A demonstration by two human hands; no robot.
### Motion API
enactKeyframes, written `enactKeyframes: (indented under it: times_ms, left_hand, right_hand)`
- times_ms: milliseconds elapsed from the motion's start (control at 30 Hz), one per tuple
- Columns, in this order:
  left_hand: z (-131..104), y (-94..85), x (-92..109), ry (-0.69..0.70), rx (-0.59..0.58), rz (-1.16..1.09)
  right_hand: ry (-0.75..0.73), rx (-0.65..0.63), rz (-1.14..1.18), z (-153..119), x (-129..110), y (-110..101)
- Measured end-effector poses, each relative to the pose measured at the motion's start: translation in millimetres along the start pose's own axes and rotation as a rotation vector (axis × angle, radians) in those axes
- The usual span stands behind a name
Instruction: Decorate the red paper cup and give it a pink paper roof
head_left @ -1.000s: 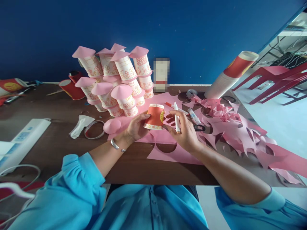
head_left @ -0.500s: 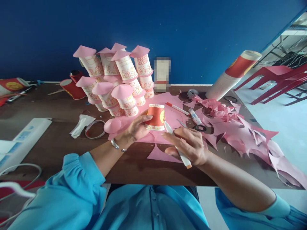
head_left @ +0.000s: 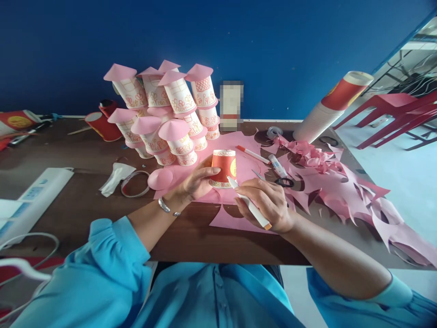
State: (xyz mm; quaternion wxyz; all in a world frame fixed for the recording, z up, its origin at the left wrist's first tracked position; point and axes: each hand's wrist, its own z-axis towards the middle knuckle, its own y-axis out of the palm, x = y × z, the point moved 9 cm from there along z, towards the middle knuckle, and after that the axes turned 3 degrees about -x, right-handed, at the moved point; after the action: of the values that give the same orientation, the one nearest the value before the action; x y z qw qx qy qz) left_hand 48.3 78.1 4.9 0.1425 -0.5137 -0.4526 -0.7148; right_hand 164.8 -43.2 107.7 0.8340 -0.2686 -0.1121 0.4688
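My left hand (head_left: 201, 179) grips a red paper cup (head_left: 222, 165) with white bands at both ends and a yellow emblem. In my right hand (head_left: 268, 200) is a white marker (head_left: 251, 206) with an orange end, its tip at the lower part of the cup. Whether the tip touches the cup I cannot tell. Pink paper (head_left: 205, 193) lies beneath both hands. To the left stand stacked decorated paper cups (head_left: 175, 141) with pink cone roofs and drawn flowers. Close by on the paper are a red-capped marker (head_left: 252, 155) and a glue stick (head_left: 277, 166).
Pink paper scraps (head_left: 355, 196) spread over the right side of the table. A tall stack of paper cups (head_left: 319, 119) leans at the back right. Left are a tape roll (head_left: 134, 184), a red cup (head_left: 102, 126) and a power strip (head_left: 37, 200). A blue wall (head_left: 259, 54) rises behind.
The marker's tip has moved left and down, from beside the yellow emblem to the cup's lower front. The cup has shifted slightly right, still in my left hand.
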Motion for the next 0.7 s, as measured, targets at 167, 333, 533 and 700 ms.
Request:
enactKeyframes:
  times_ms: [167,333,533,700]
  left_hand:
    - [-1,4.6,5,0.018,-0.004,0.059]
    - [-3,3.1,8,0.059,0.014,0.095]
    - [-2,-1.0,4,0.043,0.038,0.054]
    - [0,-4.7,-3,0.004,0.037,-0.015]
  right_hand:
    - [0.014,0.001,-0.040,0,3,0]
    - [0.044,-0.006,-0.031,-2,6,1]
    - [0.065,-0.020,-0.018,-7,11,4]
    - [0.059,-0.029,-0.021,-6,10,4]
